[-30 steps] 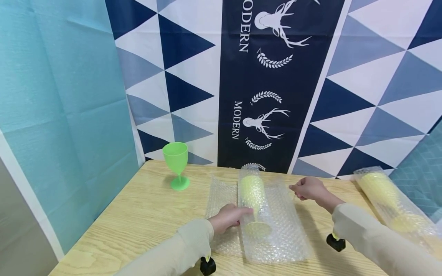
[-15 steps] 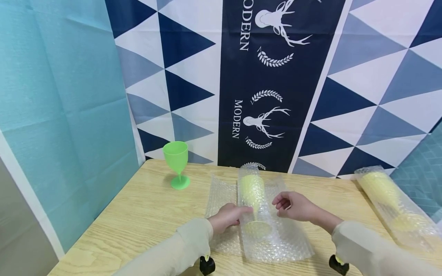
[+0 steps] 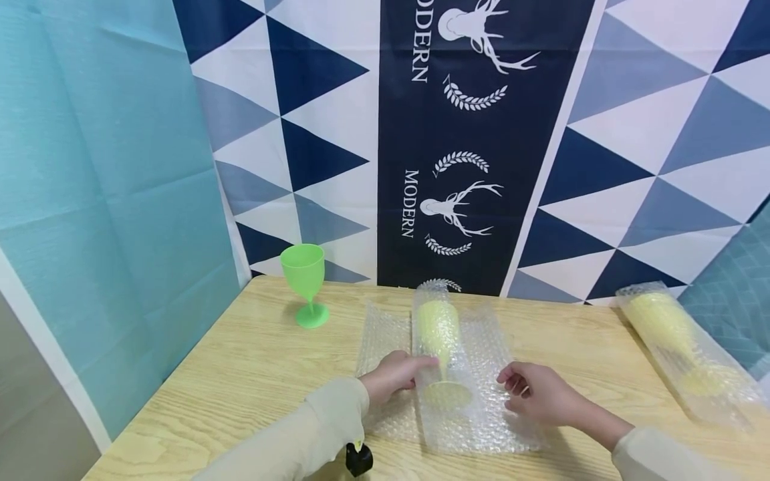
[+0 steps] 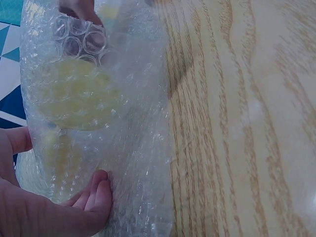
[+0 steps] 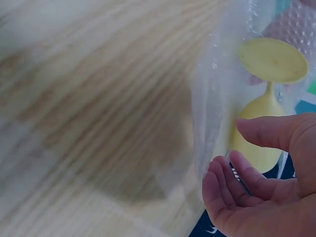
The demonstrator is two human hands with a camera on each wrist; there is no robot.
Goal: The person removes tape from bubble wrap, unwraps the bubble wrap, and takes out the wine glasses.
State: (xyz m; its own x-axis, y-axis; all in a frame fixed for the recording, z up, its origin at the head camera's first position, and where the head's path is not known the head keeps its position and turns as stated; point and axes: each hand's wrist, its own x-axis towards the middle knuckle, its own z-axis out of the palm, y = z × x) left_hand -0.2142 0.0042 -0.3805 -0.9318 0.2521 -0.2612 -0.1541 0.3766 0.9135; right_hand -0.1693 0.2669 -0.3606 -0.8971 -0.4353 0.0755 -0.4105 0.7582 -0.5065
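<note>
A yellow goblet (image 3: 438, 327) lies on its side, bowl toward the wall, under a fold of clear bubble wrap (image 3: 463, 427). My left hand (image 3: 394, 375) grips the wrapped goblet near the stem, thumb on top; the left wrist view shows the fingers (image 4: 96, 197) curled in against the wrap. Over the right part of the sheet is my right hand (image 3: 538, 395), its fingers loosely bent. The right wrist view shows nothing between that hand's thumb (image 5: 264, 132) and fingers, with the goblet's base and bowl just beyond.
A green goblet (image 3: 303, 270) stands upright at the back left of the wooden table (image 3: 240, 361). Another bubble-wrapped yellow goblet (image 3: 664, 324) lies at the right side. Behind the table hangs a patterned cloth (image 3: 325, 133), with a teal one (image 3: 114, 167) to the left.
My right hand came from beyond the sheet's far right corner in toward the goblet, then moved back right and nearer to me. The left hand keeps its hold.
</note>
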